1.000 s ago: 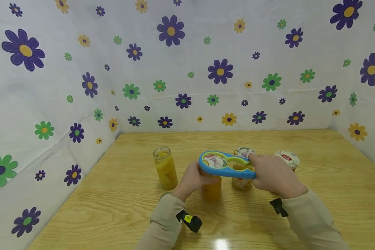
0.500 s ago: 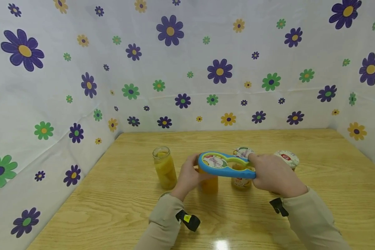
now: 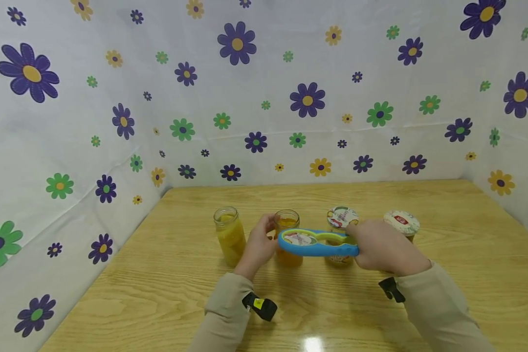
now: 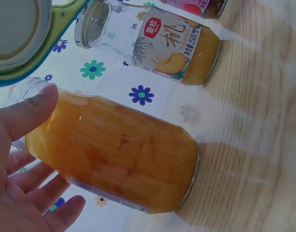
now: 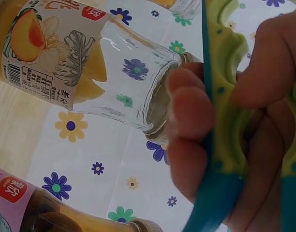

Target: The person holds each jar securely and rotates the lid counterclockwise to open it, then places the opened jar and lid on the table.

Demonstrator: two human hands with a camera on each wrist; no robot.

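"Where is the blue-and-green plastic opener (image 3: 310, 251)?"
"The right hand (image 3: 385, 247) grips it, near the open glass jar (image 4: 119, 154) with orange filling."
"And the left hand (image 3: 259, 244)?"
"Its fingers are loosely spread, thumb at the jar's neck."

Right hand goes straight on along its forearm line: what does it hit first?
Likely the lidded, peach-labelled jar just beyond the right hand holding the opener; exact depth is hard to judge.

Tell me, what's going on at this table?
A person's right hand grips a blue-and-green jar opener with a lid sitting in its ring. The left hand is at the neck of a jar with orange contents, its top open. Another open jar stands to the left; two lidded jars are on the right.
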